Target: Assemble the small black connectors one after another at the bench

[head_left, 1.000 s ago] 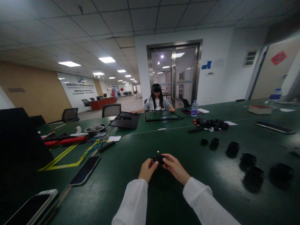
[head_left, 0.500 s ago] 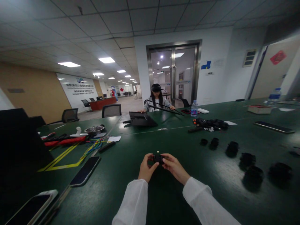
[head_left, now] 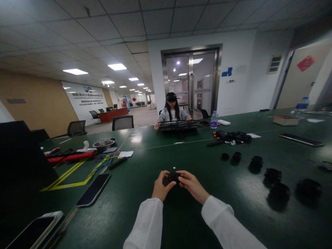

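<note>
Pinching a black part (head_left: 173, 177) from both sides with left hand (head_left: 160, 187) and right hand (head_left: 193, 186) closed on it, over the table (head_left: 135, 221), left of other black pieces (head_left: 256, 162).

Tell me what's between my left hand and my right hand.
In the head view, a small black part sits between your left hand and right hand, held by both.
</note>
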